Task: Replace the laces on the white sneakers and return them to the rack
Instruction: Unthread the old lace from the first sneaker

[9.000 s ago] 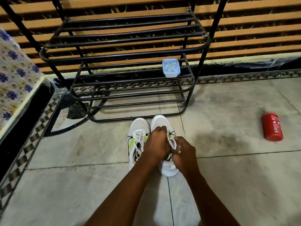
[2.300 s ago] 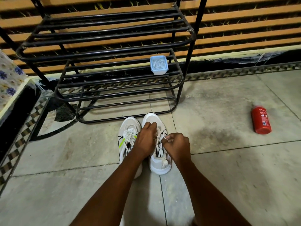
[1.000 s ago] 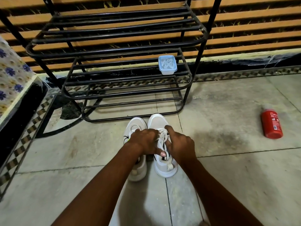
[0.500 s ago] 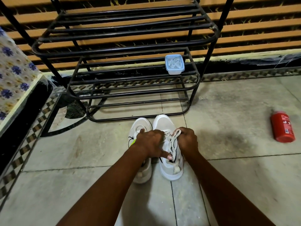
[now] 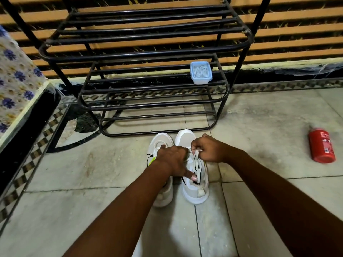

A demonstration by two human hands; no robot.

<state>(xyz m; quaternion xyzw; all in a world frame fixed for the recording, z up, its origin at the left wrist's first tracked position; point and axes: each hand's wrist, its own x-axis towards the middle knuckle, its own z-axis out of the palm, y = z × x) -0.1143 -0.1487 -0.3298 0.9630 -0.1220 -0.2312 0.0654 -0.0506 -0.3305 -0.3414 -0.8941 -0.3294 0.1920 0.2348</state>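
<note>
Now both hands meet over one white sneaker on the floor. The right hand curls its fingers to pinch a loop of white lace. The left hand curls onto the lacing just beside them, thumb stretched toward the heel. The second sneaker lies under the left wrist. Beyond the fingers stands the black rack, carrying a pale blue tub. A red can lies well to their right.

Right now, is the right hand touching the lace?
Touching: the head view shows the right hand pinching a loop of white lace over the right sneaker.
</note>
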